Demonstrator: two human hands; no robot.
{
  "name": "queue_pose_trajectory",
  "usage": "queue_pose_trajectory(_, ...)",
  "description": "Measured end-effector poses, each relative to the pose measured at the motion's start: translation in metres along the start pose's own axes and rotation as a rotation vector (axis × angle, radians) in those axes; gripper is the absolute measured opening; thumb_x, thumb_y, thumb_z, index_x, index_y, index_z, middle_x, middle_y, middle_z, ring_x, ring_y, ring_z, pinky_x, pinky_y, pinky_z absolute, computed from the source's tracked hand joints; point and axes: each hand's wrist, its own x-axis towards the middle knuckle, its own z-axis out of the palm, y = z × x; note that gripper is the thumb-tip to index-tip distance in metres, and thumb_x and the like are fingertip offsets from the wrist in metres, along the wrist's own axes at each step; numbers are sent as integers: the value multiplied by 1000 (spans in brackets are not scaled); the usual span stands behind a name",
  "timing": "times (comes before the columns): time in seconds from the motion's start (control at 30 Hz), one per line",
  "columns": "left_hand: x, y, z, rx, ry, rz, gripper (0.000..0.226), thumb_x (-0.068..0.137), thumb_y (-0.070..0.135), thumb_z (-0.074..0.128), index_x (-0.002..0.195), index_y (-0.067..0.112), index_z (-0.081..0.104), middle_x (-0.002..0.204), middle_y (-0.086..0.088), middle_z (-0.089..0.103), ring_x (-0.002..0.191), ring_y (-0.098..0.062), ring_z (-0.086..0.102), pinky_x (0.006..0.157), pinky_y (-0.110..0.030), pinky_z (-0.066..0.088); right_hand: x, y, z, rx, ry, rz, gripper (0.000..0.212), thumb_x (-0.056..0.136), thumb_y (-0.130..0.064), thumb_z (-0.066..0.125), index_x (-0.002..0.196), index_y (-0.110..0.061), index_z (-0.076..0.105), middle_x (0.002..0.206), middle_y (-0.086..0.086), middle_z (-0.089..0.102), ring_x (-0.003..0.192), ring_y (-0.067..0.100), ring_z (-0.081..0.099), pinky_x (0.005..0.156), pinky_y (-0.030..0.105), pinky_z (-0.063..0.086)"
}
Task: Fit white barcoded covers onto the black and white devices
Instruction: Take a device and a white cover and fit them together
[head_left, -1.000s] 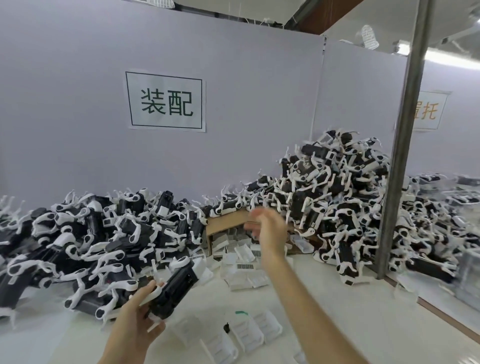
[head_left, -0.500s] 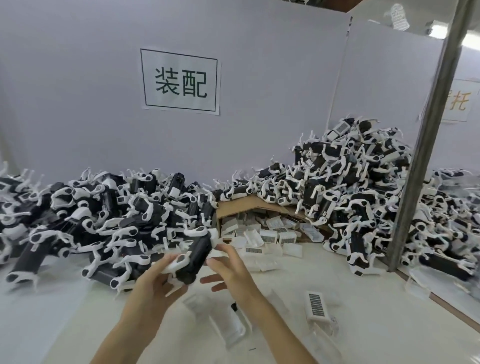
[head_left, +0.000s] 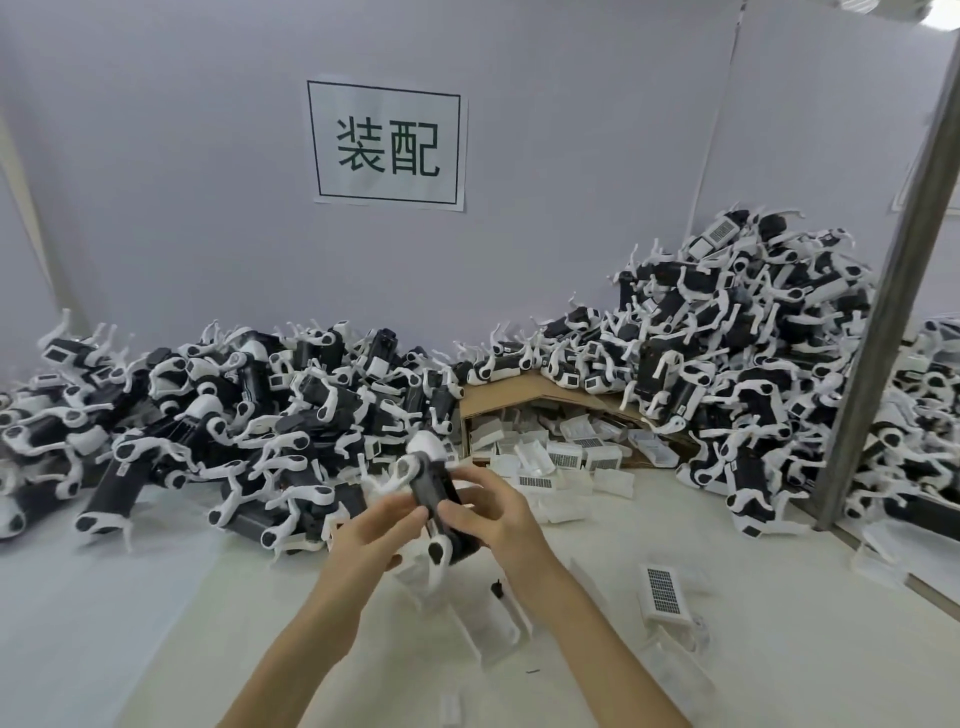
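As heaps (head_left: 234, 415) line worktop's (head_left: 779, 649) back edge, left hand (head_left: 376, 525) and right hand (head_left: 498, 514) grip device (head_left: 434, 488) above worktop centre, fingers curled round black body; barcoded cover (head_left: 662, 592) lies apart, rightward.

The device (head_left: 434, 499) you're holding has a smooth, matt black plastic body, with a smooth white plastic cap and white plastic arms. The piles of devices (head_left: 234, 405) behind it show the same mix: matt black shells and white plastic. The box (head_left: 519, 395) is plain brown cardboard, dull. The covers (head_left: 566, 452) spilling from it are white plastic with printed barcode labels. The post (head_left: 883, 364) is grey metal with a soft sheen. The sign (head_left: 387, 145) is white paper on a smooth, matt wall panel (head_left: 156, 182). Your tabletop (head_left: 156, 623) looks smooth, matt and off-white.
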Motion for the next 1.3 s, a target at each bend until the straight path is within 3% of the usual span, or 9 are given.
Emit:
queue_pose_trajectory(0.17,-1,-1,4,-49,-91,-31,30,81,50,66,107,37,76,89,5,74,72,-7,65,70,-21,53,0,3,0,-67,3,-40,25,81,-25,78,99,-14,65,91,7,72,83,23,71,67,24,54)
queue_pose_trajectory(0.37,2,0,1,-89,1,40,35,82,41,67,109,20,73,92,2,77,74,-10,71,59,-16,51,9,9,-8,-126,124,13,15,101,-22,57,97,-15,69,100,-6,72,94,16,66,74,26,50)
queue_pose_trajectory(0.47,4,2,-6,-155,121,44,41,75,50,70,87,11,63,65,3,48,50,-6,41,44,-13,33,10,13,-13,-406,121,8,5,95,-23,66,93,-27,67,95,-10,69,89,12,63,70,15,46)
queue_pose_trajectory(0.63,7,3,-16,-321,135,-30,54,69,53,78,105,14,69,83,-10,42,65,-16,35,53,-22,24,1,31,0,-836,-166,118,46,65,-58,79,104,-41,63,99,-15,66,87,7,62,79,26,51)
queue_pose_trajectory(0.7,7,4,-16,-342,121,-38,59,67,51,81,111,16,65,99,-10,45,80,-26,36,62,-28,24,1,33,6,-887,-212,103,48,64,-53,80,106,-42,61,103,-15,64,89,8,61,85,30,52)
queue_pose_trajectory(0.87,5,4,-14,-416,127,-57,64,68,46,86,117,9,71,108,-16,56,101,-30,44,84,-39,29,3,30,7,-853,-192,29,50,75,-11,73,105,-47,55,115,-12,60,80,5,58,68,20,45)
queue_pose_trajectory(1.0,5,4,-16,-440,132,-46,64,70,48,78,114,1,70,109,-17,57,99,-30,49,72,-30,36,2,27,3,-770,-92,-5,56,76,-7,70,120,-38,53,109,-9,62,93,8,61,72,18,50)
queue_pose_trajectory(1.2,4,6,-14,-388,143,-49,27,70,44,79,87,24,76,94,-7,53,79,-16,46,60,-23,31,2,20,1,-532,42,-118,44,75,-4,73,110,-28,61,103,-16,65,82,-8,57,64,10,45)
queue_pose_trajectory(1.3,4,6,-13,-384,131,-49,21,68,43,80,83,29,77,83,4,53,63,-7,42,44,-17,27,2,16,1,-369,56,-123,42,75,-8,72,110,-32,67,108,-21,66,79,1,57,69,16,47)
